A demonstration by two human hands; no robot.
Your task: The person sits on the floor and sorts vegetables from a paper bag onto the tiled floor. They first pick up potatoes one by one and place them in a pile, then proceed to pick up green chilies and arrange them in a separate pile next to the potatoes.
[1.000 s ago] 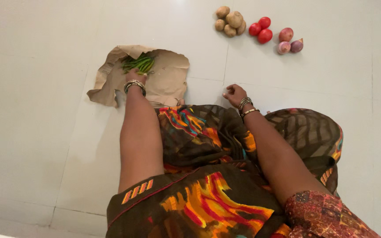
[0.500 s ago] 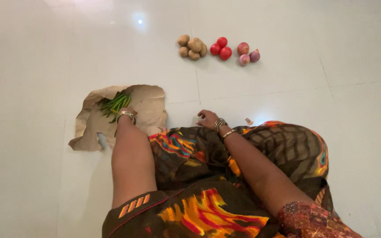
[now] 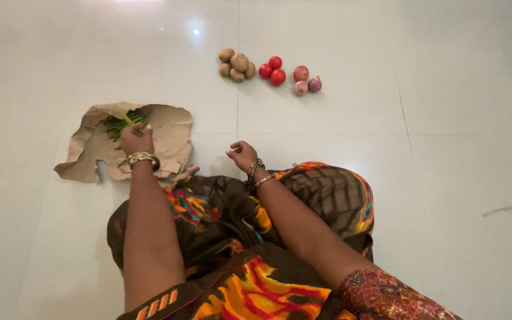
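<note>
I see a glossy white tiled floor (image 3: 386, 195). On it lies torn brown paper (image 3: 167, 133) carrying slim green chillies (image 3: 120, 124). My left hand (image 3: 136, 140) is closed on one chilli there; my right hand (image 3: 241, 155) hovers half-curled, holding nothing. Potatoes (image 3: 236, 64), tomatoes (image 3: 273, 69) and onions (image 3: 304, 80) sit well apart.

The floor (image 3: 445, 89) is glossy off-white tile with thin grey joints. On it to the left lies a torn sheet of tan-brown paper (image 3: 167, 133) holding dark green beans (image 3: 120, 124), one pale yellow-green. At the far side sit dull beige-brown potatoes (image 3: 236, 64), bright red tomatoes (image 3: 272, 70) and purplish-pink onions (image 3: 304, 79). The near garment (image 3: 268, 237) is dark brown, streaked with orange, yellow, red and teal. Gold and silver bangles (image 3: 140, 159) ring the wrists.
</note>
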